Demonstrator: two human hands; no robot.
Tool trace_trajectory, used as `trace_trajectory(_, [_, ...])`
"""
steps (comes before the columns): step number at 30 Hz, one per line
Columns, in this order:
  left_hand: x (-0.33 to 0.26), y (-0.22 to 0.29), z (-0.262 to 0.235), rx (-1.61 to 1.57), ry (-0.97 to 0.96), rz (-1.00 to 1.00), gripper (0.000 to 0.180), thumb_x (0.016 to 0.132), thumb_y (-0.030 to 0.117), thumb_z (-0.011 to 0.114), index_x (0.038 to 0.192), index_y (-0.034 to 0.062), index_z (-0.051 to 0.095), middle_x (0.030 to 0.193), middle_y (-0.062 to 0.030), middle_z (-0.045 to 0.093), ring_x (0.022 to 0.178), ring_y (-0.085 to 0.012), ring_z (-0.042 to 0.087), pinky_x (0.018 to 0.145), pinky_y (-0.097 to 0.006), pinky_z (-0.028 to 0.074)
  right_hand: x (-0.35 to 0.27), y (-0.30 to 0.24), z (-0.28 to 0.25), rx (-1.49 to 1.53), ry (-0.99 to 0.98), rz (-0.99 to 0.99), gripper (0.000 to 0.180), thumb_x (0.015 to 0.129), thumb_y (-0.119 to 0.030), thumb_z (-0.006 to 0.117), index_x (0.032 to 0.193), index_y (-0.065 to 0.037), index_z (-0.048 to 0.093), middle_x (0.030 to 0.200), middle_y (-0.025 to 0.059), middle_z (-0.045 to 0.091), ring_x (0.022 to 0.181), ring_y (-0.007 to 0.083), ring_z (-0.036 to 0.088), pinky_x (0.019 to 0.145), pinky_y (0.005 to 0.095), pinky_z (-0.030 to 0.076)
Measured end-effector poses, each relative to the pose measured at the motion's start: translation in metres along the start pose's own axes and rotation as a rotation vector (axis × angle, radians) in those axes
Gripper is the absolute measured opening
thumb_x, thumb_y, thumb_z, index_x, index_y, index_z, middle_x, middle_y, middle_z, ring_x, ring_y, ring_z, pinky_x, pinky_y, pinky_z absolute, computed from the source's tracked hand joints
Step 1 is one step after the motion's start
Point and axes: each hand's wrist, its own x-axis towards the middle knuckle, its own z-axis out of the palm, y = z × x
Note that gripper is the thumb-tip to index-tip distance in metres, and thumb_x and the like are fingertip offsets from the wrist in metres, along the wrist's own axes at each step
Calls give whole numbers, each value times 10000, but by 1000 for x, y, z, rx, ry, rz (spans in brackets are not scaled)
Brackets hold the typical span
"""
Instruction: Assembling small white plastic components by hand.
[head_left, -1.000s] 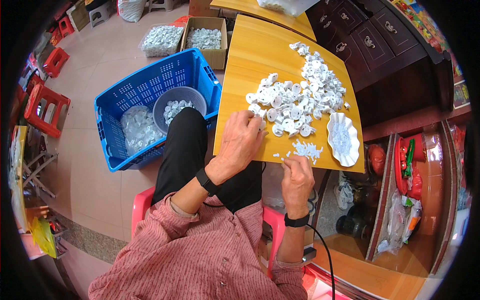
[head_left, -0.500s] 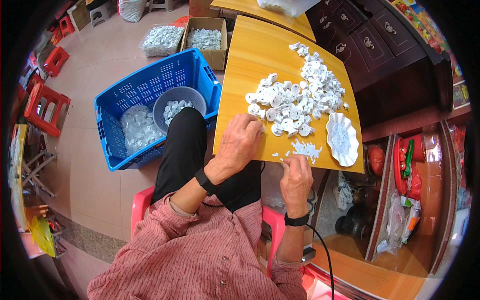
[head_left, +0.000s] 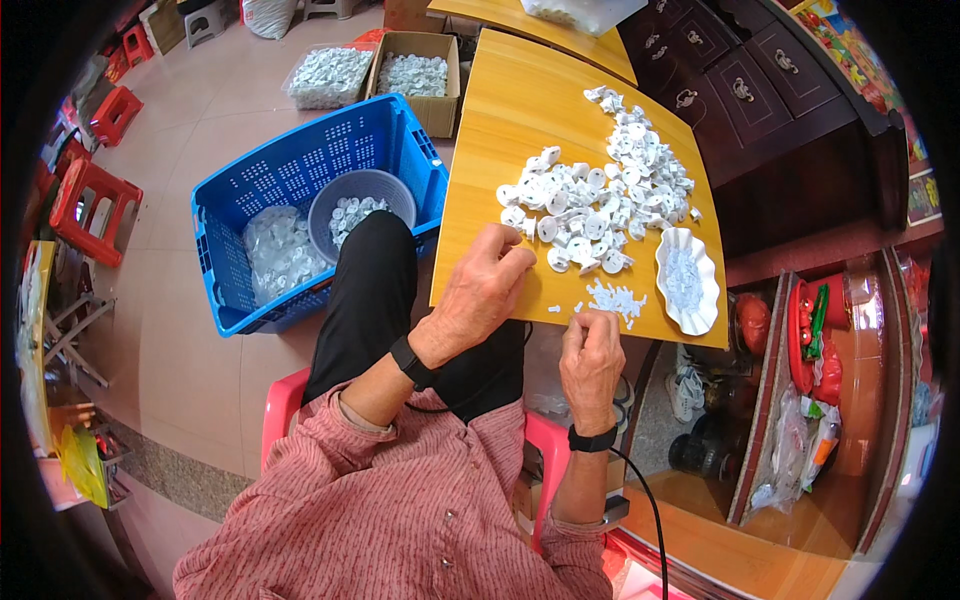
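My left hand (head_left: 478, 295) is closed over the table's near edge, its thumb and forefinger bent together; whatever they hold is hidden behind the fingers. To its right, my right hand (head_left: 592, 365) pinches thumb against fingers just below a little heap of small, pale plastic pegs (head_left: 615, 298). I cannot make out what is in that pinch. Beyond both hands lies a large pile of white round plastic fittings (head_left: 590, 210). A scalloped white dish (head_left: 706, 300) at the right edge holds more small translucent pieces (head_left: 683, 278).
The yellow wooden table (head_left: 500, 100) adjoins a dark drawer cabinet (head_left: 770, 110). Left of it, a blue crate (head_left: 270, 160) holds a grey basin (head_left: 398, 190) and a bag (head_left: 280, 255) of fittings. A cardboard box (head_left: 432, 118) and clear tub (head_left: 325, 98) of parts stand behind.
My left hand has turned slightly, and the white piece that showed at its fingertips is out of sight. My right hand stays pinched by the pegs, barely shifted. The whole view moved a little.
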Motion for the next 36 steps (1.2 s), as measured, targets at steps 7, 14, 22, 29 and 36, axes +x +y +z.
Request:
trace_trajectory(7, [0, 1, -2, -18, 19, 24, 138, 822, -31, 671, 946, 22, 640, 965, -136, 634, 846, -276, 647, 726, -343, 548, 0, 3, -3, 24, 73, 23, 113, 876, 9, 622, 945, 1, 533, 927, 168, 568, 846, 364, 600, 733, 440, 498])
trace_trajectory(14, [-1, 14, -25, -642, -126, -587, 234, 911, 107, 695, 1134, 36, 683, 943, -25, 662, 757, -63, 620, 645, -225, 527, 2, 0, -8, 104, 85, 68, 110, 883, 18, 622, 955, 7, 540, 927, 169, 571, 855, 357, 594, 746, 430, 492])
trace_trajectory(22, [-5, 15, -32, -1203, -136, -873, 287, 988, 171, 606, 1207, -9, 652, 1041, -84, 693, 841, -107, 654, 801, -253, 565, 0, -6, -5, 294, 48, 198, 69, 904, 32, 598, 960, 9, 564, 926, 144, 580, 752, 268, 624, 676, 360, 519])
trace_trajectory(29, [-10, 13, -32, -1418, -152, -902, 325, 986, 135, 593, 1272, -18, 605, 1108, -120, 679, 954, -173, 676, 874, -313, 579, 0, -13, -10, 660, -2, 422, 28, 935, 13, 597, 957, 17, 580, 953, 93, 604, 727, 139, 627, 674, 267, 517])
trace_trajectory(36, [-16, 19, -24, -1562, -262, -904, 362, 956, 99, 630, 1295, -17, 583, 1187, -141, 646, 1041, -220, 663, 928, -337, 569, 2, -28, -17, 715, 50, 317, 24, 903, 29, 601, 912, 20, 581, 1037, 127, 602, 966, 177, 597, 808, 287, 501])
